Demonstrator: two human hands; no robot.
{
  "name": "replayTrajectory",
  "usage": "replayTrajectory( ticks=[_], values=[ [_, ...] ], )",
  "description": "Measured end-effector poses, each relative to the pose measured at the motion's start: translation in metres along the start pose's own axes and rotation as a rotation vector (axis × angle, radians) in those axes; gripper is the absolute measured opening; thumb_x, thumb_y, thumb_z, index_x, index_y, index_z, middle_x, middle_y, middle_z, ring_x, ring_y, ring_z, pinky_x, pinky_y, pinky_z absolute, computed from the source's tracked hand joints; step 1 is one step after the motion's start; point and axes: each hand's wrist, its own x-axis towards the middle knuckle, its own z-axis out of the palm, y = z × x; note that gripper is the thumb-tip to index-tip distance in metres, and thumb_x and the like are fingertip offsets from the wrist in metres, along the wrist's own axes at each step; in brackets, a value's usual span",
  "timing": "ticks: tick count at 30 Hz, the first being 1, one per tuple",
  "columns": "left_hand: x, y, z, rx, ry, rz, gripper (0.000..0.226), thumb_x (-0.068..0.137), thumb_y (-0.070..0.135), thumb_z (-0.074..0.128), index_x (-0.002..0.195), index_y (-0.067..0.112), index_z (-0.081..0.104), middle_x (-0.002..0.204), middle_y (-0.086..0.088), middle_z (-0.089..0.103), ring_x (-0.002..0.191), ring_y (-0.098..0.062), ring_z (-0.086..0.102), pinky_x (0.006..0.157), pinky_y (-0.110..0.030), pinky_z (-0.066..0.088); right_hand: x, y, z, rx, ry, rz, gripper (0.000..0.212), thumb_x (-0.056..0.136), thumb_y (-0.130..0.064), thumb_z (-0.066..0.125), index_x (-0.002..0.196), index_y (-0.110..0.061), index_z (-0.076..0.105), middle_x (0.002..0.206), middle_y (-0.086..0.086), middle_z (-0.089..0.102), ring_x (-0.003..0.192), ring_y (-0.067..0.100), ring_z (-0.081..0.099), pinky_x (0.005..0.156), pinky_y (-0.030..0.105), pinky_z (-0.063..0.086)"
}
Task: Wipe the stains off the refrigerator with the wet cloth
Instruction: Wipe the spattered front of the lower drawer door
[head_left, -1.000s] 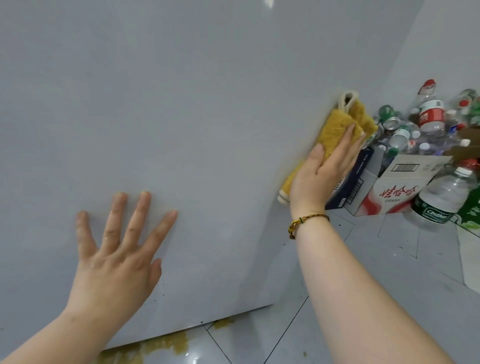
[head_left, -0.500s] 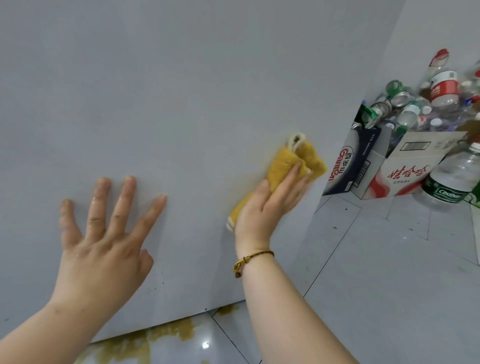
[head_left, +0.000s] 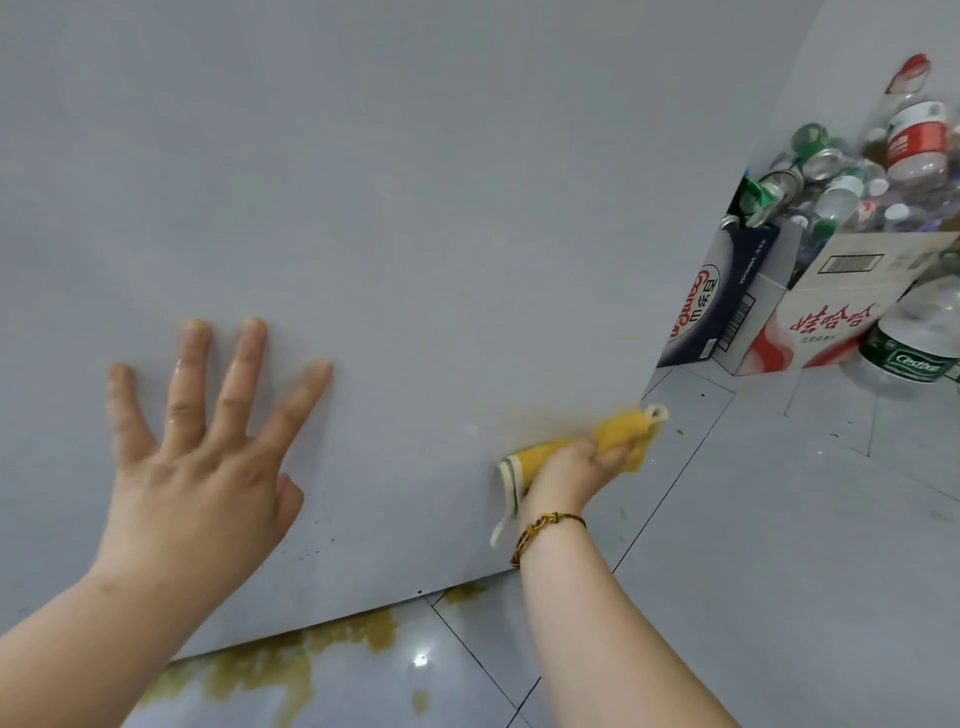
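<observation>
The pale grey refrigerator side (head_left: 415, 208) fills most of the view. My right hand (head_left: 576, 462) grips a folded yellow cloth (head_left: 621, 428) and presses it against the panel low down, near its right edge. A faint yellowish smear (head_left: 524, 421) lies on the panel just left of the cloth, and small dark specks (head_left: 317, 548) dot the bottom part. My left hand (head_left: 202, 447) rests flat on the panel with its wet fingers spread.
A yellow-brown spill (head_left: 291, 665) spreads over the glossy floor tiles under the refrigerator's bottom edge. At the right, cardboard boxes (head_left: 810, 312) sit against the wall with a heap of empty bottles and cans (head_left: 857, 176). A large water bottle (head_left: 919, 343) stands beside them.
My right hand has swept the cloth down and left along the panel, from beside the boxes to near the bottom edge, and its fingers have curled round the cloth. My left hand stays planted.
</observation>
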Motion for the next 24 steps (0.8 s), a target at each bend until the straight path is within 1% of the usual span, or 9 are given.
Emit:
replayTrajectory(
  ticks=[2, 3, 6, 9, 12, 14, 17, 21, 24],
  values=[
    [-0.002, 0.000, -0.001, 0.022, -0.001, 0.008, 0.075, 0.064, 0.032, 0.031, 0.138, 0.033, 0.019, 0.151, 0.010, -0.022, 0.139, -0.018, -0.022, 0.108, -0.058, -0.006, -0.019, -0.017, 0.012, -0.076, -0.097, -0.308, 0.050, 0.097, -0.015, 0.030, 0.145, -0.013, 0.016, 0.154, 0.009, 0.010, 0.142, 0.022, 0.009, 0.110, 0.020, 0.007],
    [-0.001, 0.001, -0.002, 0.029, -0.008, 0.003, 0.075, 0.064, 0.032, 0.031, 0.138, 0.033, 0.019, 0.153, 0.007, -0.020, 0.139, -0.019, -0.021, 0.109, -0.053, -0.011, -0.029, -0.023, 0.018, -0.101, -0.153, -0.554, 0.052, 0.095, -0.021, 0.029, 0.145, -0.014, 0.016, 0.152, 0.010, 0.009, 0.141, 0.022, 0.005, 0.110, 0.019, 0.002],
    [0.000, 0.002, -0.008, 0.016, -0.041, -0.024, 0.073, 0.065, 0.030, 0.033, 0.138, 0.026, 0.027, 0.151, -0.006, 0.000, 0.140, -0.018, -0.020, 0.105, -0.060, 0.001, -0.048, -0.009, 0.032, -0.306, -0.366, -1.258, 0.043, 0.097, -0.032, 0.022, 0.139, -0.025, 0.019, 0.154, 0.006, 0.001, 0.142, 0.020, -0.007, 0.114, 0.032, -0.001],
    [-0.001, 0.000, -0.012, -0.030, -0.045, -0.010, 0.073, 0.067, 0.030, 0.034, 0.139, 0.028, 0.022, 0.148, -0.010, 0.009, 0.140, -0.014, -0.019, 0.107, -0.055, 0.001, -0.038, 0.042, 0.017, -0.600, -0.456, -1.642, 0.042, 0.097, -0.027, 0.017, 0.139, -0.029, 0.019, 0.155, -0.001, -0.015, 0.143, 0.022, -0.013, 0.116, 0.041, -0.001],
    [-0.007, -0.008, -0.019, -0.101, -0.027, -0.007, 0.069, 0.070, 0.029, 0.035, 0.139, 0.023, 0.026, 0.145, -0.015, 0.017, 0.140, -0.008, -0.017, 0.113, -0.038, -0.004, -0.012, 0.074, -0.008, -0.827, -0.614, -2.105, 0.040, 0.094, -0.014, 0.018, 0.126, -0.027, 0.037, 0.152, 0.003, 0.007, 0.144, 0.024, -0.006, 0.117, 0.040, 0.006],
    [-0.014, -0.018, -0.023, -0.152, -0.019, -0.031, 0.066, 0.072, 0.027, 0.036, 0.136, 0.018, 0.029, 0.143, -0.017, 0.018, 0.140, -0.006, -0.015, 0.114, -0.029, -0.006, 0.003, 0.066, -0.010, -0.878, -0.684, -2.298, 0.041, 0.094, -0.009, 0.017, 0.127, -0.025, 0.035, 0.152, 0.003, 0.006, 0.144, 0.024, -0.006, 0.116, 0.039, 0.007],
    [-0.026, -0.035, -0.027, -0.193, 0.002, -0.128, 0.067, 0.072, 0.029, 0.037, 0.137, 0.020, 0.023, 0.144, -0.017, 0.014, 0.142, -0.009, -0.013, 0.114, -0.024, -0.008, 0.000, 0.025, 0.004, -0.741, -0.621, -2.243, 0.038, 0.095, -0.009, 0.023, 0.127, -0.024, 0.038, 0.156, 0.002, -0.006, 0.144, 0.020, -0.002, 0.118, 0.037, 0.006],
    [-0.036, -0.064, -0.033, -0.209, 0.115, -0.385, 0.072, 0.069, 0.031, 0.040, 0.136, 0.010, 0.026, 0.144, -0.020, 0.013, 0.136, -0.027, -0.003, 0.112, -0.020, -0.012, -0.054, -0.027, 0.049, -0.471, -0.363, -1.789, 0.042, 0.092, -0.014, 0.028, 0.132, -0.024, 0.025, 0.150, 0.012, 0.011, 0.144, 0.019, -0.003, 0.117, 0.033, -0.001],
    [-0.039, -0.080, -0.043, -0.326, 0.137, -0.721, 0.085, 0.067, 0.028, 0.046, 0.144, 0.013, 0.015, 0.153, -0.015, 0.002, 0.139, -0.027, -0.006, 0.116, -0.034, -0.008, -0.091, -0.018, 0.062, -0.417, -0.325, -1.586, 0.049, 0.088, -0.016, 0.033, 0.134, -0.024, 0.018, 0.146, 0.018, 0.010, 0.143, 0.020, -0.009, 0.116, 0.036, -0.003]
  ],
)
